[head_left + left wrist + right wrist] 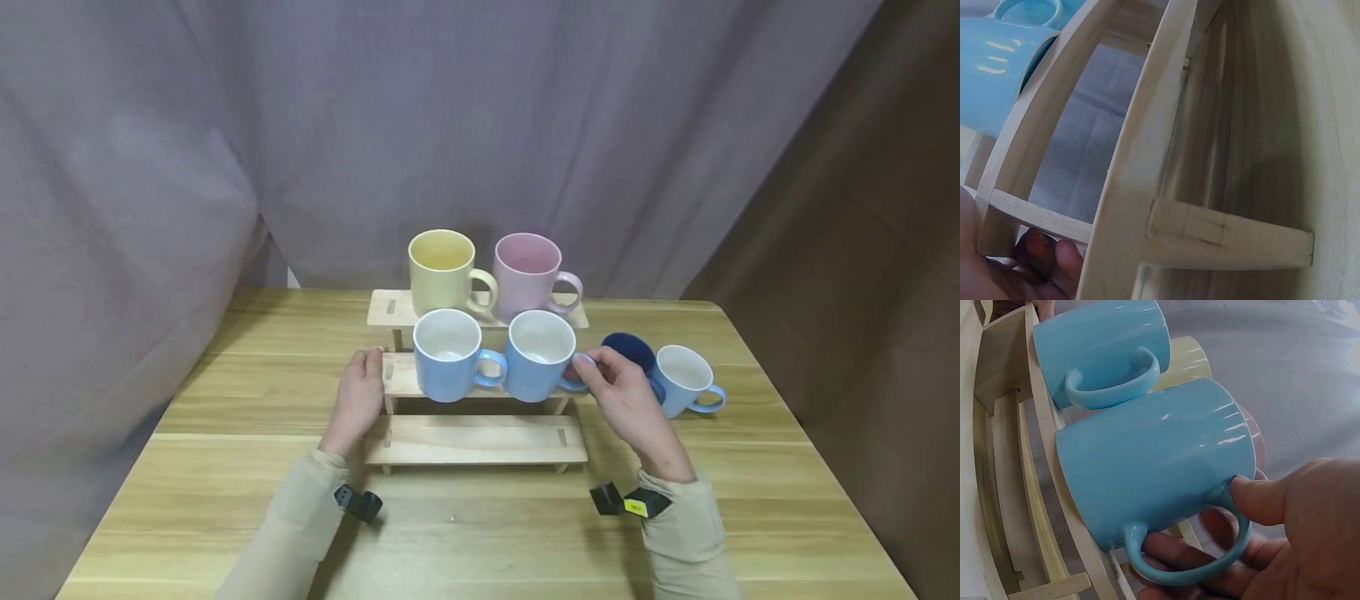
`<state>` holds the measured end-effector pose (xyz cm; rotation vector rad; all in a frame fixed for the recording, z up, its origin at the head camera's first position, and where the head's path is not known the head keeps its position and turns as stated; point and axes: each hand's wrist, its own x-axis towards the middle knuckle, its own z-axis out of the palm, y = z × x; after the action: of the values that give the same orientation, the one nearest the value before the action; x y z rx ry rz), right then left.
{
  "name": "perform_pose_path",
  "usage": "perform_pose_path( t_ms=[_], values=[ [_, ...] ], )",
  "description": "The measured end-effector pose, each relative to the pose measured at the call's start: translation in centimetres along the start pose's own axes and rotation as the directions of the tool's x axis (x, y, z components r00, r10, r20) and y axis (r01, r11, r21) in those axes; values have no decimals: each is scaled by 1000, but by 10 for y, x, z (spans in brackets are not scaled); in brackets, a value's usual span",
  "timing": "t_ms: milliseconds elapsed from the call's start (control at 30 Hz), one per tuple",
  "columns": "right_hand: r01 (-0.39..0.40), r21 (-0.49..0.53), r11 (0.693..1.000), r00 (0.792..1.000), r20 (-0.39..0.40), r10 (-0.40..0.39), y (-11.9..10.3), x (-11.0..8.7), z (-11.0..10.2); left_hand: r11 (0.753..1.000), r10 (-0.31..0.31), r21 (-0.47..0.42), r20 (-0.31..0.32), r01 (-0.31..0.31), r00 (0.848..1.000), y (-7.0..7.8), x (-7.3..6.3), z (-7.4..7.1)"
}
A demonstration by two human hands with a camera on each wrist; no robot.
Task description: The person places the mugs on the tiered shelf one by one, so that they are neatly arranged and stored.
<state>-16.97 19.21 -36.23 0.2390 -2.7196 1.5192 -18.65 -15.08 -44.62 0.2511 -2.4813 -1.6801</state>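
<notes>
My right hand (632,406) grips the handle of a light blue mug (1154,456), with the thumb on top of the handle and fingers behind it. This mug stands upright at the right of the middle step of a three-step wooden rack (476,439). Beside it on the same step is a second light blue mug (444,371), its handle pointing toward the first. At the left end of the middle step, my left hand (356,404) holds the rack; in the left wrist view its fingers (1069,257) curl in under the step.
A yellow mug (431,287) and a pink mug (517,287) stand on the top step. Right of the rack, a dark blue mug (628,348) and another light blue mug (678,392) sit on the wooden table (247,500). Grey curtain (465,125) hangs behind.
</notes>
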Motion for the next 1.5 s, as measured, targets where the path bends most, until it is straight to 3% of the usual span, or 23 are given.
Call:
perform_pose_path(
  t_ms=[167,433,800,1200,1500],
  values=[
    [18,-12,1000,1000,-21,-18,5,-3,1,1000,-3,-1,2,3,1000,0,-1,1],
    [-3,54,999,991,-130,10,15,-9,-4,1000,-4,11,-7,4,1000,-1,0,1],
    [-126,44,991,959,-249,133,34,-17,-19,1000,0,10,-7,1,1000,0,-1,0],
    [-218,-17,976,928,-312,202,50,-21,-27,1000,1,1,6,-1,1000,2,-2,-2],
    [-241,-53,969,935,-282,217,59,-25,-30,1000,5,4,8,-5,1000,2,-3,-2]
  ],
)
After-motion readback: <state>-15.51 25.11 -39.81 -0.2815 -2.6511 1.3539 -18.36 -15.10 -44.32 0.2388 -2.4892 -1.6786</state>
